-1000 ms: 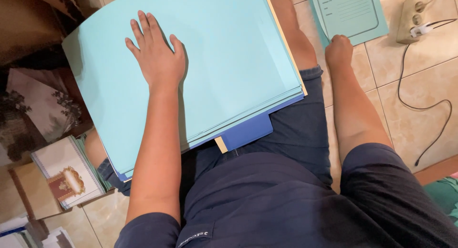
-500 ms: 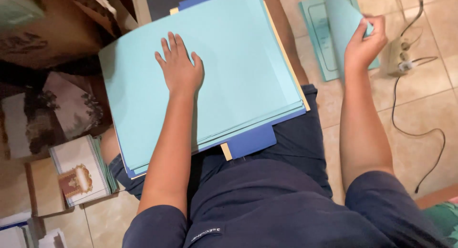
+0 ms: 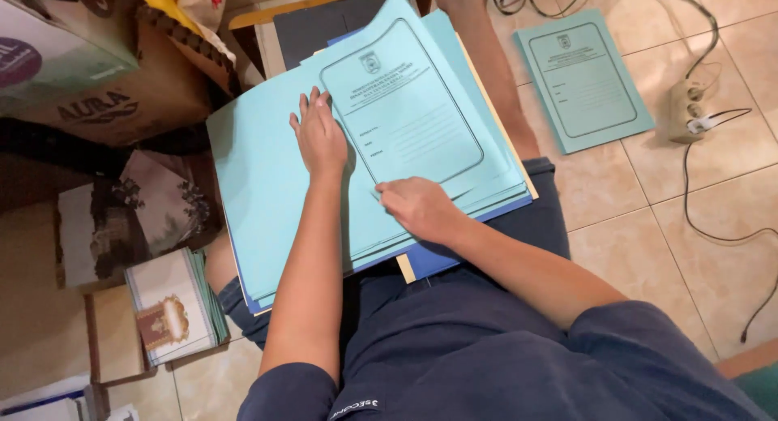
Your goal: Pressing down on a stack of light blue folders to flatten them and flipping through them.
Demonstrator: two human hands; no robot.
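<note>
A thick stack of light blue paper folders lies across my lap, with a darker blue folder edge beneath it. My left hand rests flat on the stack, fingers spread. My right hand pinches the lower corner of a light blue folder cover with a printed frame, which lies tilted on top of the stack. Another printed light blue folder lies on the tiled floor to the right.
A power strip with a plugged cable sits on the tiles at right. Cardboard boxes stand at upper left. Books and a booklet with an ornate cover lie at lower left. A dark board sits behind the stack.
My right hand brought a printed folder from the floor at right and laid it on the lap stack. My left hand stayed flat on the stack. The view shifted.
</note>
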